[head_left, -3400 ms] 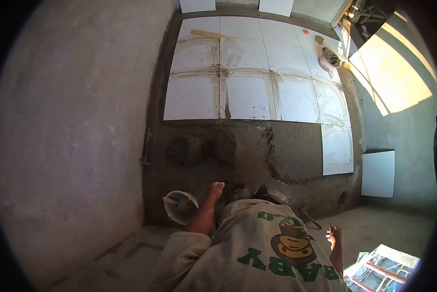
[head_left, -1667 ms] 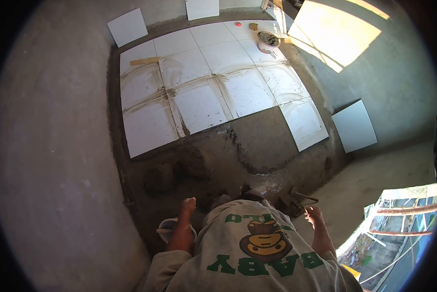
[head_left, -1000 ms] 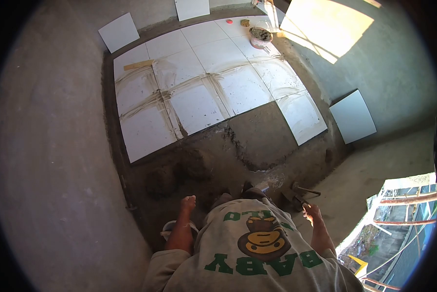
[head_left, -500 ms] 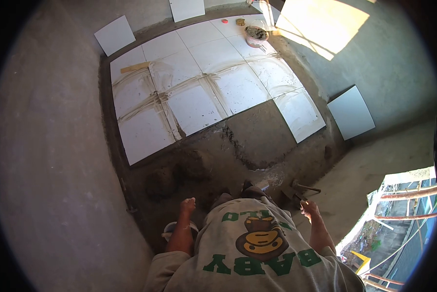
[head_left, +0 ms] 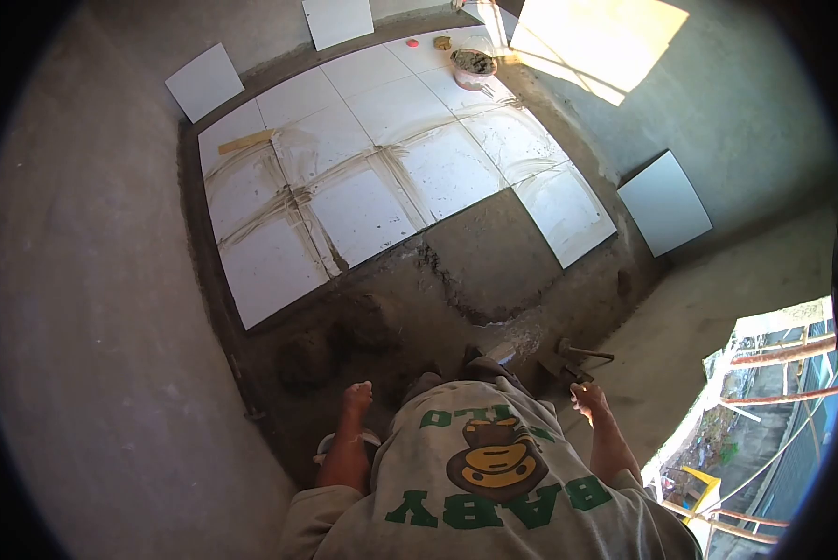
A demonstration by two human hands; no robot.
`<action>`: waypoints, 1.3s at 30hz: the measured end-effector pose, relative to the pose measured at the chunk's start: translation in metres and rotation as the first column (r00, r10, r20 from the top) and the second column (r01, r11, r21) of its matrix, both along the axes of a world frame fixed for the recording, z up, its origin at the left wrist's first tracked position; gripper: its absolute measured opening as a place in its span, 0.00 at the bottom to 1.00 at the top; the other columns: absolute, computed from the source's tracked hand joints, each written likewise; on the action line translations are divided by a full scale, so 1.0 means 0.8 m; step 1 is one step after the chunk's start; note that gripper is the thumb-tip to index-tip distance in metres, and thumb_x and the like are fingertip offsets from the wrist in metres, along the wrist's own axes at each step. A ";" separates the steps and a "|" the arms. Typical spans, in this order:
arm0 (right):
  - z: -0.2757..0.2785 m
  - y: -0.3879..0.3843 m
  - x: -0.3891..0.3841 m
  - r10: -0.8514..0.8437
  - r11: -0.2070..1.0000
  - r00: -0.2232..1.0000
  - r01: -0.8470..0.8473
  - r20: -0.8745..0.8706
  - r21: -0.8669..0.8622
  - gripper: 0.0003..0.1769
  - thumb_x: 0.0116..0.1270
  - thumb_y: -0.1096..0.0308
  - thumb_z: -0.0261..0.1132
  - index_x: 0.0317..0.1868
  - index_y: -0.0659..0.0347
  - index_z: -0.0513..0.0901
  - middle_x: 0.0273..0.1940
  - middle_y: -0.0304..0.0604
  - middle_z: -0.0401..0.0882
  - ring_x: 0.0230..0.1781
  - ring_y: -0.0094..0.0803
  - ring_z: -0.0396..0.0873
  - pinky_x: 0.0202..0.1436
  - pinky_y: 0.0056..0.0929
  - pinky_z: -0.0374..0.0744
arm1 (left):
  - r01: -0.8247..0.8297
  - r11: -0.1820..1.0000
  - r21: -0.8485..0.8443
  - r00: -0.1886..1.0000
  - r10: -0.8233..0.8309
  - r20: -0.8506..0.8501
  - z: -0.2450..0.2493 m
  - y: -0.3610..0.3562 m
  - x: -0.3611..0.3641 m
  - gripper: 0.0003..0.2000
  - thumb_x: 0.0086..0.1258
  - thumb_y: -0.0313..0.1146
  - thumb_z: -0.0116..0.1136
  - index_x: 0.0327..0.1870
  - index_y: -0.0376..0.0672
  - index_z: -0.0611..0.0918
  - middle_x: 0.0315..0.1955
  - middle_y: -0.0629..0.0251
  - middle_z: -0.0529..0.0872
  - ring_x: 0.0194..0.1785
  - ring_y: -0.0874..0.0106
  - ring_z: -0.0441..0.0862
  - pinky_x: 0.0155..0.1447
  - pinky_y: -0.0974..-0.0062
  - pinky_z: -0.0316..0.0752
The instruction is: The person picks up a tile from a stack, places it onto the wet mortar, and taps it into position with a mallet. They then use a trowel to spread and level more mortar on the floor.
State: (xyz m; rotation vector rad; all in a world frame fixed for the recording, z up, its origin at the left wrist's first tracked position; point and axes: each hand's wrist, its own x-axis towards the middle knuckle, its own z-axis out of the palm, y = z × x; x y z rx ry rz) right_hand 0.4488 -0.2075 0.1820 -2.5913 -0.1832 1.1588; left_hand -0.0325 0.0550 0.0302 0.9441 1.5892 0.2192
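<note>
A: Nearest in?

B: Left hand (head_left: 357, 397). Grip loosely clenched, nothing seen in it. Its forearm half hides a pale bucket (head_left: 324, 446).

A: The right?

B: Right hand (head_left: 588, 399) has its fingers curled, by the near end of a dark-handled tool (head_left: 578, 373). Touching or just short, unclear; so I cannot tell whether that grip has hold of anything.

A: Handling it well, your judgement?

B: All fingers round the handle, thumb along it, wrist straight. Test the hold before any weight comes on. Keep knuckles clear of the paler-handled tool (head_left: 589, 352) just beyond.

A: Where's the dark one, and how does it lie?

B: Low by the floor (head_left: 568, 299), just forward of the right hand. Long axis slants: near end rightward to the hand, far end forward and left. Its head is too dim to make out. The paler handle runs nearly crosswise, free end pointing right.

A: Farther out?

B: White tiles (head_left: 363, 201), smeared along several joints. On them, toward the left, a wooden strip (head_left: 245, 142), long axis roughly crosswise, right end slightly farther off. Beyond, a bowl (head_left: 475, 81) holding something grey and lumpy.
</note>
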 end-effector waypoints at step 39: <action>-0.042 -0.008 0.007 0.079 0.997 0.997 -0.079 0.018 0.011 0.22 0.63 0.50 0.61 0.36 0.66 0.82 0.36 0.56 0.84 0.41 0.47 0.83 0.45 0.42 0.78 | 0.098 0.994 -0.045 0.991 -0.101 -0.082 0.015 0.016 0.007 0.17 0.64 0.45 0.57 0.34 0.36 0.83 0.25 0.65 0.83 0.27 0.74 0.80 0.35 0.71 0.76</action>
